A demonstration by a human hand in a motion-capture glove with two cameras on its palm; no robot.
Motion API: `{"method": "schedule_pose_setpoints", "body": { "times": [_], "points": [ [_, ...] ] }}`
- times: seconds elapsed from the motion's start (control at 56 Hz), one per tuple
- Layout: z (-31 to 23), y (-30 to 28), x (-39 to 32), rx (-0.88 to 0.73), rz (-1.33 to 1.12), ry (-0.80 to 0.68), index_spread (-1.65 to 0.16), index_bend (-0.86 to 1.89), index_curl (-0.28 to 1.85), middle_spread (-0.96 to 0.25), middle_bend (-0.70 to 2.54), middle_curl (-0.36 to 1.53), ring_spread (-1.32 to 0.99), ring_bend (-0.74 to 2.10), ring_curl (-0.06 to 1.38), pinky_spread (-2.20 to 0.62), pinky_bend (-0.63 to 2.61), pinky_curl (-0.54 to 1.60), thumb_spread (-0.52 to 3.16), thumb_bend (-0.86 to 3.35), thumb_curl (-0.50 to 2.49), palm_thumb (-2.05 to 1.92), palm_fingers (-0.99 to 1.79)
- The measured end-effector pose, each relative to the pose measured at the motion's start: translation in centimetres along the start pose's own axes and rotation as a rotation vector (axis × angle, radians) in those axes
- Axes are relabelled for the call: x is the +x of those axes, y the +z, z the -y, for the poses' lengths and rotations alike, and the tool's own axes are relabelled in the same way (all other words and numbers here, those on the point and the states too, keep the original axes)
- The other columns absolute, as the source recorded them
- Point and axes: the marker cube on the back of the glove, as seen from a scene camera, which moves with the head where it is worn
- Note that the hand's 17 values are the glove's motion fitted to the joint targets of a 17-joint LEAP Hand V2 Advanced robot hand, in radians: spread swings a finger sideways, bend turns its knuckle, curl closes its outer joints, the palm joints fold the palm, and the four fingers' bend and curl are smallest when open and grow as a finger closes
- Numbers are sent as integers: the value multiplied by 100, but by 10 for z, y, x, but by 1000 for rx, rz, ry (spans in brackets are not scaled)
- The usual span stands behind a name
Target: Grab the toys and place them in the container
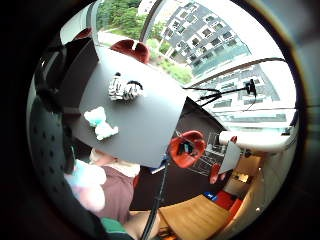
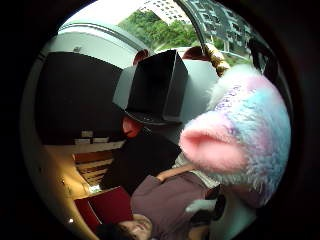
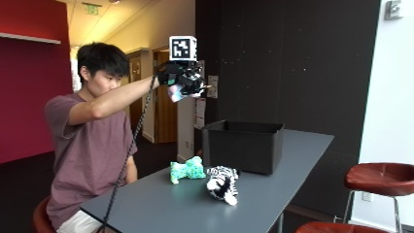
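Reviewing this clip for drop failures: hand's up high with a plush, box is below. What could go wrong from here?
1. The right hand holds the pink-and-blue plush toy high above the black container and to its side; released now, it would likely miss.
2. The green toy and zebra toy lie close together; grabbing one may nudge the other.

Fluffy pink-blue toy (image 2: 245, 135) (close) beside black container (image 2: 152, 87)

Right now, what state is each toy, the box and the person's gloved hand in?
Gloved right hand: raised high, gripping the fluffy pink-and-blue plush toy.
Black open-topped fabric container: upright on the grey table.
Green plush toy: lying on the table.
Black-and-white zebra plush toy: lying beside it.
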Motion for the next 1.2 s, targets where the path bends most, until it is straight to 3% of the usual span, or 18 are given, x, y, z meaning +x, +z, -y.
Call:
{"method": "schedule_pose_setpoints", "body": {
  "times": [0.071, 0.214, 0.339, 0.464, 0.643, 0.821, 0.893, 1.0, 1.071, 1.089, 1.143, 1.196],
  "points": [
    [2, -13, -36, -1, 42, -225, -15, 51, 56, -38, 64, 82, -41, 123, 53, -41, 101, 43, 59, 22, 83, 78, 101],
    [31, -10, -78, -30, -47, 32, -15, 49, 62, -39, 63, 87, -41, 124, 54, -41, 102, 44, 54, 20, 88, 76, 99],
    [47, -13, -130, -34, 5, -86, -16, 47, 67, -40, 62, 91, -41, 124, 55, -41, 103, 45, 52, 19, 92, 75, 97],
    [76, 1, -159, 10, -17, -106, -16, 44, 72, -40, 61, 95, -41, 125, 56, -41, 104, 45, 50, 17, 96, 75, 97],
    [113, 62, -185, -18, -85, -180, -17, 40, 80, -41, 57, 100, -41, 125, 57, -41, 105, 46, 49, 15, 100, 74, 96],
    [137, 117, -214, -26, -89, -155, -17, 32, 86, -42, 53, 104, -41, 124, 58, -41, 108, 47, 50, 12, 103, 74, 93],
    [138, 131, -220, -52, -67, -272, -17, 27, 89, -42, 51, 105, -41, 124, 58, -41, 110, 47, 51, 10, 104, 73, 90],
    [148, 157, -229, -121, -57, -163, -17, 16, 90, -42, 43, 106, -41, 125, 58, -40, 116, 48, 54, 7, 103, 72, 86],
    [147, 168, -225, -218, -36, -147, -15, 1, 83, -38, 29, 101, -39, 132, 60, -41, 126, 50, 77, 3, 97, 62, 69],
    [145, 170, -223, -231, -33, -177, -15, -14, 77, -35, 13, 97, -38, 132, 60, -40, 135, 52, 83, -3, 92, 53, 35],
    [144, 171, -215, -210, -99, -123, -15, -5, 75, -25, 4, 89, -31, 123, 62, -32, 142, 57, 92, -10, 83, 35, -26],
    [138, 165, -213, -154, -91, -138, -16, -1, 62, -16, 4, 80, -23, 102, 53, -22, 140, 52, 98, -10, 75, 21, -42]
  ]
}}
